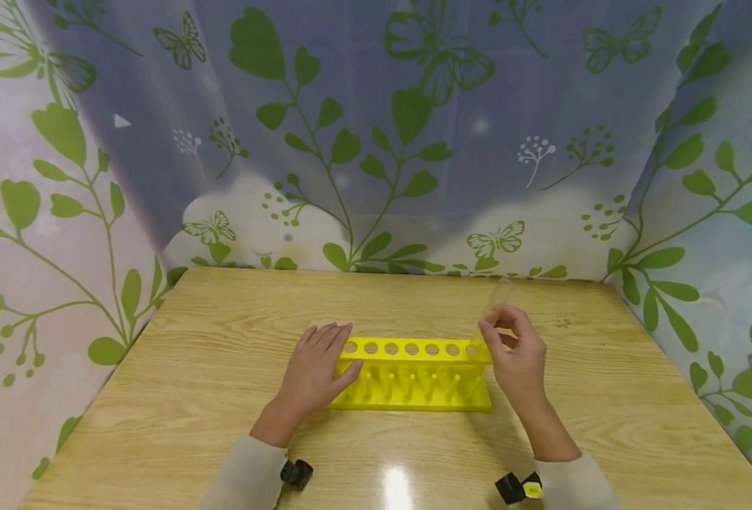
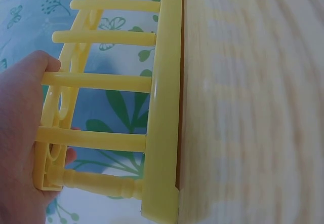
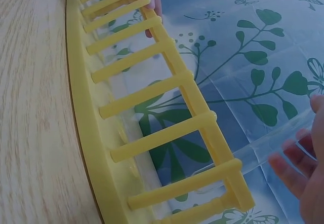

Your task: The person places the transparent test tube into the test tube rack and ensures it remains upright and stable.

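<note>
A yellow test tube rack (image 1: pixel 414 406) with a row of round holes and upright pegs stands on the table. My left hand (image 1: pixel 315 370) holds its left end, thumb in front and fingers over the top bar; the left wrist view shows fingertips behind the rack. Near the right end, my right hand (image 1: pixel 521 358) pinches a clear glass test tube (image 1: pixel 500 292) between thumb and fingers. The tube slants, its upper part leaning away to the right. In the right wrist view, the tube's (image 3: pixel 255 158) rounded lower end passes through the rack's rightmost hole, below the top bar.
The wooden table (image 1: pixel 223 304) extends around the rack on all sides. Behind it hangs a curtain (image 1: pixel 363 212) printed with leaves and butterflies, with similar cloth at both sides. A black wrist camera (image 1: pixel 297 473) sits by the left sleeve, another camera (image 1: pixel 511 488) by the right.
</note>
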### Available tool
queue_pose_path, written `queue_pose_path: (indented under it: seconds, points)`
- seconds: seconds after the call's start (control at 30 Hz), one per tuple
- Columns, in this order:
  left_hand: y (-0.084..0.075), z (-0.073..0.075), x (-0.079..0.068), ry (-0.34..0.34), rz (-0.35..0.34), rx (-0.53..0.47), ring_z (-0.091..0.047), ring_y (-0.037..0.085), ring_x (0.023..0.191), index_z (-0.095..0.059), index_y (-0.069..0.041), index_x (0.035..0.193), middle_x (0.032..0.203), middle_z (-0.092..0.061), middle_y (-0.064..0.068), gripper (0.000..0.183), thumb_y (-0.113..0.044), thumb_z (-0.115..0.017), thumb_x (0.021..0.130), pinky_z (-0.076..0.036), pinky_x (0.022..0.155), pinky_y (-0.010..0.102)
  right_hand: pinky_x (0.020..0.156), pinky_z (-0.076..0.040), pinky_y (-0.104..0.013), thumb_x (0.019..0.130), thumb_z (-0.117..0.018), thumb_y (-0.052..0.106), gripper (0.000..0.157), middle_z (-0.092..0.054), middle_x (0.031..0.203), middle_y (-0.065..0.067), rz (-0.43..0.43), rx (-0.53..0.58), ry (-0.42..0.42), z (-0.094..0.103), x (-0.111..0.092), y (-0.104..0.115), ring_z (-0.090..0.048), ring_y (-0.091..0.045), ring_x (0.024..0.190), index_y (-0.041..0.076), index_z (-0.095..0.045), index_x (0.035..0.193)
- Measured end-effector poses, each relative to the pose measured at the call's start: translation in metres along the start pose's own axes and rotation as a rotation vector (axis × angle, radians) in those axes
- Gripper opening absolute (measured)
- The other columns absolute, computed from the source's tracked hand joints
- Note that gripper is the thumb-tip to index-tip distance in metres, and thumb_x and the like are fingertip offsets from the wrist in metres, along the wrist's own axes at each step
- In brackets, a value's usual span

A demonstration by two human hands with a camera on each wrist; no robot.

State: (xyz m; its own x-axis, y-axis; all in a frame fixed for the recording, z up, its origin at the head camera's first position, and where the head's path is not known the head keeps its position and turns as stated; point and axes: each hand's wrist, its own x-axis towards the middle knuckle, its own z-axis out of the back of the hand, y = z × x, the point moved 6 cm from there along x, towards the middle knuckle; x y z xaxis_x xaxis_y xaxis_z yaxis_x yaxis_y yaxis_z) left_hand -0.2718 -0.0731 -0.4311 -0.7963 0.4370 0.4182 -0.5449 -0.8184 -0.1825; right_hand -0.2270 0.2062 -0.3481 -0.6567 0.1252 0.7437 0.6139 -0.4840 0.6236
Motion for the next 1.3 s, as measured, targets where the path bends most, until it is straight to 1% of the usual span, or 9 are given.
queue_pose_path:
  seconds: [0.13, 0.27, 0.5, 0.67, 1.0, 1.1, 1.2, 1.27, 1.3]
  points:
    - [0.0, 0.0, 0.0, 0.0, -0.001, 0.005, -0.047, 0.029, 0.13, -0.048, -0.004, 0.143, 0.137, -0.055, 0.011, 0.062, -0.043, -0.056, 0.095, -0.028, 0.114, 0.05, 0.068, -0.049, -0.007, 0.087, -0.059, -0.016, 0.015, -0.058, 0.084, -0.019, 0.003, 0.01, -0.009, -0.001, -0.001, -0.001, -0.056, 0.003, 0.083, -0.016, -0.056, 0.102]
    - [0.0, 0.0, 0.0, -0.009, -0.008, 0.011, -0.048, 0.03, 0.129, -0.049, -0.004, 0.142, 0.137, -0.056, 0.011, 0.062, -0.043, -0.058, 0.094, -0.029, 0.113, 0.05, 0.067, -0.049, -0.007, 0.087, -0.059, -0.017, 0.014, -0.059, 0.084, -0.022, -0.006, 0.007, -0.021, -0.002, -0.001, -0.002, -0.057, 0.001, 0.081, -0.017, -0.056, 0.1]
    - [0.0, 0.001, 0.001, -0.018, -0.012, 0.006, -0.049, 0.03, 0.128, -0.049, -0.005, 0.142, 0.136, -0.056, 0.011, 0.062, -0.043, -0.058, 0.094, -0.029, 0.113, 0.05, 0.069, -0.05, -0.008, 0.086, -0.061, -0.015, 0.016, -0.06, 0.086, -0.02, -0.019, -0.017, 0.0, -0.002, -0.001, -0.001, -0.056, 0.003, 0.084, -0.016, -0.057, 0.102]
    - [0.0, 0.001, 0.001, -0.025, -0.016, 0.007, -0.049, 0.03, 0.128, -0.049, -0.005, 0.141, 0.135, -0.057, 0.011, 0.062, -0.042, -0.059, 0.093, -0.029, 0.113, 0.051, 0.068, -0.05, -0.007, 0.084, -0.063, -0.016, 0.019, -0.06, 0.084, -0.022, -0.007, -0.013, -0.01, -0.001, 0.0, 0.0, -0.057, 0.001, 0.082, -0.017, -0.057, 0.103]
    - [-0.001, 0.001, 0.0, -0.022, -0.013, 0.001, -0.049, 0.03, 0.128, -0.05, -0.004, 0.141, 0.135, -0.057, 0.012, 0.062, -0.042, -0.059, 0.093, -0.029, 0.113, 0.051, 0.069, -0.049, -0.007, 0.084, -0.065, -0.015, 0.023, -0.061, 0.084, -0.022, -0.032, -0.025, -0.001, -0.002, 0.0, -0.003, -0.057, 0.001, 0.081, -0.018, -0.057, 0.105]
    - [0.0, 0.001, 0.0, -0.015, -0.008, 0.0, -0.048, 0.03, 0.129, -0.049, -0.004, 0.142, 0.136, -0.056, 0.012, 0.062, -0.043, -0.058, 0.094, -0.028, 0.114, 0.05, 0.069, -0.049, -0.007, 0.083, -0.065, -0.015, 0.024, -0.061, 0.085, -0.022, -0.038, -0.03, 0.005, -0.003, -0.002, -0.01, -0.057, 0.001, 0.081, -0.016, -0.058, 0.107]
    - [0.0, 0.0, 0.0, -0.011, -0.005, 0.003, -0.048, 0.03, 0.129, -0.049, -0.004, 0.142, 0.136, -0.056, 0.012, 0.062, -0.043, -0.058, 0.093, -0.028, 0.113, 0.05, 0.069, -0.05, -0.007, 0.084, -0.065, -0.014, 0.026, -0.061, 0.086, -0.021, -0.047, -0.037, 0.018, -0.004, -0.002, -0.012, -0.057, 0.001, 0.081, -0.015, -0.058, 0.108]
    - [0.0, 0.0, 0.0, -0.013, -0.006, 0.008, -0.049, 0.03, 0.128, -0.05, -0.004, 0.141, 0.136, -0.057, 0.012, 0.062, -0.042, -0.059, 0.093, -0.029, 0.113, 0.051, 0.07, -0.05, -0.008, 0.084, -0.066, -0.013, 0.026, -0.061, 0.086, -0.02, -0.05, -0.045, 0.027, -0.004, -0.003, -0.012, -0.057, 0.002, 0.081, -0.014, -0.057, 0.109]
    - [0.0, 0.0, 0.0, -0.014, -0.007, 0.01, -0.049, 0.03, 0.128, -0.05, -0.004, 0.141, 0.136, -0.057, 0.012, 0.062, -0.042, -0.059, 0.093, -0.029, 0.113, 0.051, 0.07, -0.05, -0.008, 0.084, -0.066, -0.013, 0.026, -0.061, 0.086, -0.02, -0.053, -0.05, 0.033, -0.003, -0.002, -0.007, -0.057, 0.001, 0.081, -0.014, -0.057, 0.108]
